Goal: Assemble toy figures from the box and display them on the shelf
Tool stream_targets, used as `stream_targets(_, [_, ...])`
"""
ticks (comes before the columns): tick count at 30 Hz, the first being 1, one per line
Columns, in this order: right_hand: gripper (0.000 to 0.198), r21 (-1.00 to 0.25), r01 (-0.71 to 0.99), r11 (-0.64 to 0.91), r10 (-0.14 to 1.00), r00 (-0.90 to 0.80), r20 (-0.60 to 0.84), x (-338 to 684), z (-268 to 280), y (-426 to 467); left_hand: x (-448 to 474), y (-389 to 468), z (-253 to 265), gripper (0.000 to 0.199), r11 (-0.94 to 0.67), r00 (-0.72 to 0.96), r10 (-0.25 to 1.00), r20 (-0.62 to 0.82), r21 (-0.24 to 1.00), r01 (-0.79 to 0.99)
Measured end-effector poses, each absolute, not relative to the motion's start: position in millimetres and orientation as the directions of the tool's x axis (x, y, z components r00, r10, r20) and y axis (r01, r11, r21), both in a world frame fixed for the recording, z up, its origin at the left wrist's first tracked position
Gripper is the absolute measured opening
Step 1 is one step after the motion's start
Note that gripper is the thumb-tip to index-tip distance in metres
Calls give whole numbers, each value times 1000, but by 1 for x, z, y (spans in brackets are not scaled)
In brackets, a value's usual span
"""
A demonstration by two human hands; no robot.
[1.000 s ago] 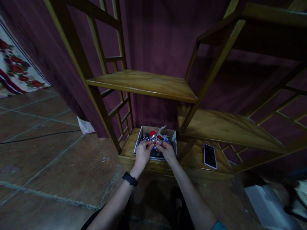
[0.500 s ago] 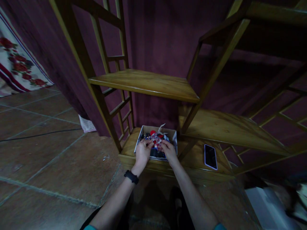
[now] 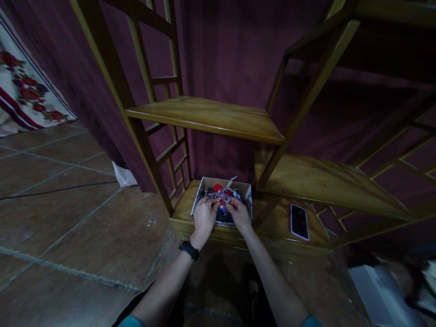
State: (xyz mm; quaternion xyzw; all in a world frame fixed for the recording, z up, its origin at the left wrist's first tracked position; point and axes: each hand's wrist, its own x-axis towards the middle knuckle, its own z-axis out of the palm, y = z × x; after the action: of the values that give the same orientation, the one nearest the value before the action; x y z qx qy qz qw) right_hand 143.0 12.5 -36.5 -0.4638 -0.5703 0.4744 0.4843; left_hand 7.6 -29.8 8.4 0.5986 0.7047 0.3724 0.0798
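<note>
Above an open white box, my left hand and my right hand meet with fingers pinched. Between them they hold a shiny, clear and pinkish crinkled item; its exact kind is too small to make out. Under it the box holds a jumble of small things, among them a red round piece, black pieces and bluish ones. A pale ribbon-like strip sticks up at the back of the box. Parts of the contents are hidden by my hands.
The box stands on the bottom board of a wooden shelf unit. To the right lies a phone with a light purple edge. A purple curtain hangs behind. A black cable crosses the tiled floor; a white box is at lower right.
Both hands stay over the box, and the fingers have shifted slightly around the shiny item. It has changed shape or turned a little. The left wrist has moved slightly right.
</note>
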Motion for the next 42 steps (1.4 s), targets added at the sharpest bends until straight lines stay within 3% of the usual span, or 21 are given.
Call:
stream_targets(21, [34,-993,-4,121,980,-157,120,150,-38,18,13,-45,21,28,-72,-80,914,398,353,933])
stream_targets(27, [34,-994,-16,110,979,-168,111,152,-38,19,10,-43,20,23,-102,-138,891,433,486,868])
stream_targets(30, [34,-994,-15,107,979,-175,108,153,-40,20,7,-36,16,37,-143,-199,873,446,622,770])
stream_targets(33, [33,-994,-33,105,973,-202,110,153,-40,19,3,-26,7,49,-164,-236,889,392,755,635])
stream_targets(36, [33,-994,-40,104,968,-224,110,153,-38,18,0,-18,-3,48,-152,-225,928,297,852,501])
stream_targets(42, [35,-991,-53,126,959,-251,135,151,-29,13,0,-18,-7,43,-158,-202,938,280,868,471])
